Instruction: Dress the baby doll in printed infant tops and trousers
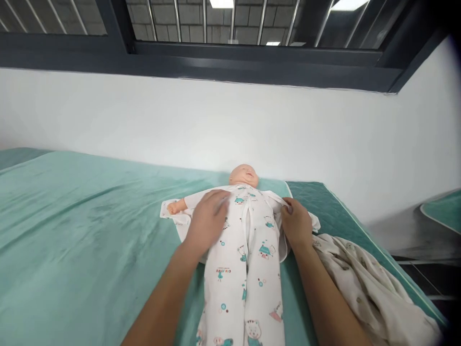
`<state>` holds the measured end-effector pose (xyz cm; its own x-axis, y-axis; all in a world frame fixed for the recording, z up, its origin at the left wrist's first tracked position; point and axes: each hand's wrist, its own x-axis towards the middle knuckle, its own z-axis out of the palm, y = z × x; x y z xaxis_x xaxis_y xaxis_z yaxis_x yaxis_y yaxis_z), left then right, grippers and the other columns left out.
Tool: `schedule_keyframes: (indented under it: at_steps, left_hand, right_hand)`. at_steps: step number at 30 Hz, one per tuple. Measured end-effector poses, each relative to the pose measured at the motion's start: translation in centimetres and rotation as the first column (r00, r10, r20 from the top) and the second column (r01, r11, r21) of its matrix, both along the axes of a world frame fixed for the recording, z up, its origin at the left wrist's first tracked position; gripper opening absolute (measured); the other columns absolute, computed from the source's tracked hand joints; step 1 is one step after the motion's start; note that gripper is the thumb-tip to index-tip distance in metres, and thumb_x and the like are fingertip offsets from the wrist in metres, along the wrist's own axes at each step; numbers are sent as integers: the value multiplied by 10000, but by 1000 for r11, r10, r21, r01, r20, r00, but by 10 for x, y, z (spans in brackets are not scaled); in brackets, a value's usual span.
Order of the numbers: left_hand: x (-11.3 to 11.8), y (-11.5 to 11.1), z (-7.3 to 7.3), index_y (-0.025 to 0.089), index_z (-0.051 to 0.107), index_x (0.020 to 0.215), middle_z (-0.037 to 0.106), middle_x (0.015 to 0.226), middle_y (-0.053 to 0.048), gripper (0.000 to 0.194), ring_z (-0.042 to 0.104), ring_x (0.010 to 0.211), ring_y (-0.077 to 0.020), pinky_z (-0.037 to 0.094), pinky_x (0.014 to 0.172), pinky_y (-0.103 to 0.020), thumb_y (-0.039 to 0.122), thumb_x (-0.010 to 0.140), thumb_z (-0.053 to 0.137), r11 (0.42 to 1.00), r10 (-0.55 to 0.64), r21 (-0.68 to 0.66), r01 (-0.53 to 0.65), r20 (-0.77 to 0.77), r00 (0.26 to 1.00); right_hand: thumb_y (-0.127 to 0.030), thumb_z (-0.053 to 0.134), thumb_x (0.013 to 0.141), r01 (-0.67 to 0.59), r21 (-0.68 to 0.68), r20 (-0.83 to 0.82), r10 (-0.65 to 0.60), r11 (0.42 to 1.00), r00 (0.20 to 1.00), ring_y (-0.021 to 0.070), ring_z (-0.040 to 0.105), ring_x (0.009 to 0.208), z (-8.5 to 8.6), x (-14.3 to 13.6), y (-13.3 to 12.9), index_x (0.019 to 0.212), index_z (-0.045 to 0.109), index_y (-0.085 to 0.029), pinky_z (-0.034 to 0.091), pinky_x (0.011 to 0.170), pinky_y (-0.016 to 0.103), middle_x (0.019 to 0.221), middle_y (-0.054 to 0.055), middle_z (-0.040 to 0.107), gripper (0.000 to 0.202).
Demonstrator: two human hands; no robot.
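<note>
A baby doll (245, 176) lies on its back with its head toward the wall. White printed baby clothes (264, 226) cover its body and legs, split down the middle by a long front opening. My left hand (210, 218), slightly blurred, is over the left side of the chest, fingers extended and thumb apart, with no object visible in it. The doll's bare hand (176, 206) shows at the left on a spread white sleeve. On the right, my right hand (297, 221) pinches a white fabric edge near the doll's shoulder; the doll's other hand is hidden.
The bed has a light green sheet (90, 230) and a darker green quilted cover (309, 192) at the right. A crumpled beige printed cloth (367, 288) lies beside my right forearm. Behind stands a white wall (201, 125) below a dark-framed barred window (252, 62).
</note>
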<state>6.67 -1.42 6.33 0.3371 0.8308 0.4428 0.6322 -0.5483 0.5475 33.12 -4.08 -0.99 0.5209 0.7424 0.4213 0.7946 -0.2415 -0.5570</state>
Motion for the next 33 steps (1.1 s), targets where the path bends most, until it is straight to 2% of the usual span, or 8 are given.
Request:
schedule_keyframes:
  at_steps: [2, 4, 8, 10, 14, 18, 26, 33]
  left_hand:
    - [26, -4, 15, 269, 630, 1187, 646, 1261, 2, 331, 557, 1198, -156, 433, 1059, -289, 258, 967, 384, 989, -150, 9, 151, -28, 988]
    - [54, -1, 28, 249, 669, 1120, 678, 1189, -27, 315, 585, 1153, -193, 459, 1014, -329, 256, 956, 400, 968, -246, 10, 253, -194, 950]
    - [113, 21, 44, 166, 707, 1015, 690, 1097, -139, 278, 642, 1018, -273, 512, 844, -383, 214, 896, 460, 957, -282, -130, 261, -641, 714]
    - [137, 32, 44, 155, 715, 1024, 686, 1108, -167, 257, 655, 994, -280, 515, 812, -372, 201, 831, 551, 948, -314, -197, 249, -697, 645]
    - [170, 38, 31, 151, 720, 1064, 667, 1185, -188, 307, 637, 1063, -307, 494, 863, -403, 202, 775, 628, 948, -319, -242, 208, -741, 590]
    - [183, 34, 19, 157, 705, 1116, 643, 1255, -194, 332, 565, 1193, -351, 386, 1005, -520, 222, 803, 615, 963, -269, -220, 154, -783, 561]
    - [184, 47, 26, 164, 698, 1127, 647, 1270, -173, 346, 554, 1209, -353, 397, 976, -523, 201, 790, 631, 966, -258, -227, 123, -844, 470]
    - [199, 46, -3, 182, 675, 1174, 634, 1293, -156, 386, 525, 1230, -334, 384, 988, -496, 310, 812, 635, 962, -273, -229, 151, -846, 457]
  right_hand:
    - [-305, 409, 881, -32, -23, 17, 32, 999, 999, 286, 598, 1046, 1, -1, 1, 1167, 640, -190, 420, 897, 394, 1108, 114, 700, 386]
    - [-339, 429, 886, -29, -33, 27, 30, 999, 999, 292, 596, 1037, 3, -3, 2, 1145, 648, -173, 407, 907, 401, 1089, 127, 703, 378]
    - [-384, 459, 884, -23, -46, -10, 22, 999, 1000, 304, 594, 1012, 5, -3, 1, 1099, 651, -174, 406, 886, 405, 1036, 131, 706, 356]
    - [-380, 470, 880, -20, -45, -31, 19, 999, 999, 308, 593, 1011, 6, -2, 0, 1096, 642, -176, 411, 871, 399, 1030, 130, 703, 343]
    - [-354, 464, 883, -36, -66, -37, 34, 997, 999, 316, 586, 1048, 9, -3, -2, 1103, 626, -160, 399, 885, 401, 1057, 144, 695, 335]
    - [-352, 451, 890, -48, -91, -38, 45, 995, 998, 318, 580, 1076, 9, -3, -3, 1104, 624, -159, 378, 893, 401, 1071, 151, 691, 337]
    - [-395, 459, 878, 139, -77, -147, -149, 987, 978, 276, 629, 903, 2, 8, -4, 1017, 635, -204, 373, 737, 340, 946, 94, 717, 295]
    - [-401, 504, 870, 96, -150, -60, -106, 984, 993, 300, 620, 1018, 6, 4, -5, 1001, 639, -189, 365, 860, 372, 975, 130, 719, 284]
